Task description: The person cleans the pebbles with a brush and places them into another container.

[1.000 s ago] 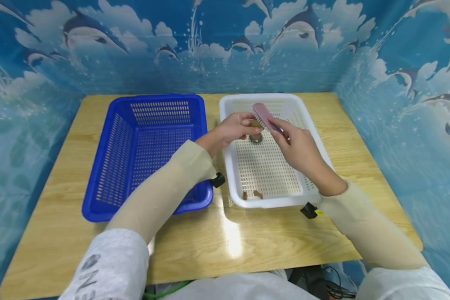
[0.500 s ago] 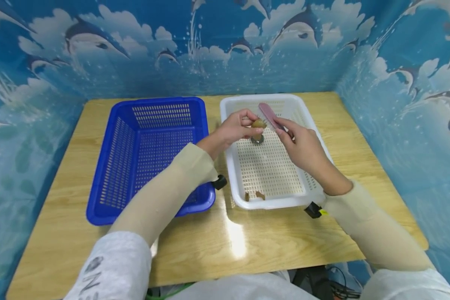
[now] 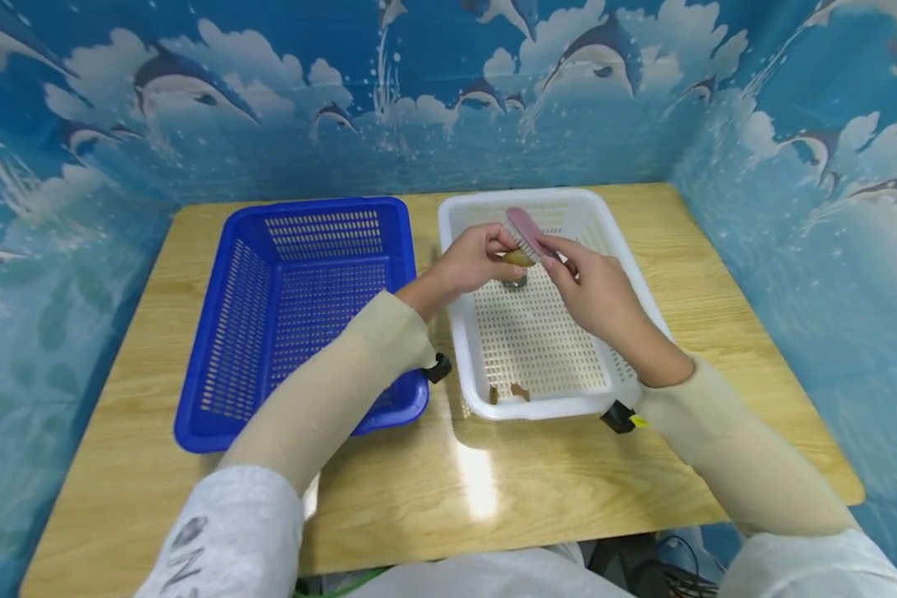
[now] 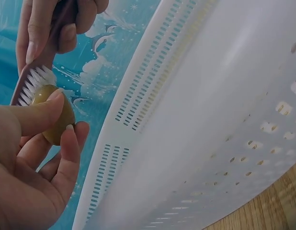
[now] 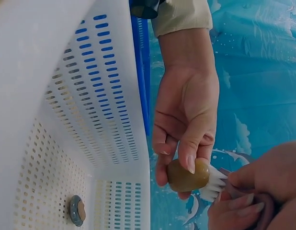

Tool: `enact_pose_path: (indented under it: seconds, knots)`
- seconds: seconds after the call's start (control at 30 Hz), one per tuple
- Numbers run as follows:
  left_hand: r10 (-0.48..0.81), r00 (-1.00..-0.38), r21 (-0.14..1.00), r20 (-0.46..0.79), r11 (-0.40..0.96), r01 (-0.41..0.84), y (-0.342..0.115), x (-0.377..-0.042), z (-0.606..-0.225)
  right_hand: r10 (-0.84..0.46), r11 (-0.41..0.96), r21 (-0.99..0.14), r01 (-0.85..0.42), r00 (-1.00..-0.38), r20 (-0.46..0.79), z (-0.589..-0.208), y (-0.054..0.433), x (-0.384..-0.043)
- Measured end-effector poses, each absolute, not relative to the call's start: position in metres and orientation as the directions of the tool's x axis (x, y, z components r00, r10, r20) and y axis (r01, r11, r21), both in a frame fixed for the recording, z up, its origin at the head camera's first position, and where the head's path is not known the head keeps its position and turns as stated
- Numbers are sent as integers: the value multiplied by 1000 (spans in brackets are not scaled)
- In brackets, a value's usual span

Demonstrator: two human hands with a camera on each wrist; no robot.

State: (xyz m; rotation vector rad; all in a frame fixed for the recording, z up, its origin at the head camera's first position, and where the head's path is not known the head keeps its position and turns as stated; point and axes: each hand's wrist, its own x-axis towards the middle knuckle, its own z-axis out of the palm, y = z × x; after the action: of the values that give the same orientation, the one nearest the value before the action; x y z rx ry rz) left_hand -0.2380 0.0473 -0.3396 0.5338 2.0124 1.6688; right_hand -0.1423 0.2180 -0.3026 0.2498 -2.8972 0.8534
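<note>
Behind everything you have one blue dolphin-print backdrop (image 3: 419,149), standing beyond the white basket, and beneath it one wooden table (image 3: 396,498), its grain pale and its surface shiny just in front of that basket. To the left of the white basket, near it, sits one blue slotted basket (image 3: 314,205); your left forearm crosses over its right side and hides part of its near corner. The white basket (image 3: 531,196) itself is rectangular, with rows of small holes through its floor and walls. Over its far half your two hands work close together: your right hand (image 3: 594,291) grips one brush by the handle, while your left hand (image 3: 477,259) pinches one oval pebble between thumb and fingertips. The brush (image 3: 522,223) has a dusty-pink back and white bristles, which touch the pebble's end. The pebble (image 5: 186,180) is smooth, glossy and olive-brown, partly covered by your thumb. On the white basket's floor, below your hands, lies one dark grey rounded piece (image 5: 74,210) with a brown patch, partly blocked from the head view by your left hand. Smallest are two brown bits (image 3: 519,391) at the white basket's near edge, too small to identify.
</note>
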Motion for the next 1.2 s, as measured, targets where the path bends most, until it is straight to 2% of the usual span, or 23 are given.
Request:
enact_pose_path:
  seconds: [0.23, 0.5, 0.93, 1.2]
  knots:
    - [576, -811, 985, -98, 172, 3, 48, -238, -340, -116, 823, -541, -172, -984, 137, -305, 224, -145]
    - [555, -819, 990, -142, 60, -131, 44, -243, -341, -98, 809, -568, -154, -987, 127, -305, 227, -141]
    - [591, -769, 941, -243, -47, -334, 46, -245, -341, -91, 786, -577, -222, -965, 248, -312, 227, -142]
    - [601, -755, 926, -262, -66, -373, 46, -246, -341, -99, 759, -588, -280, -942, 322, -316, 227, -141]
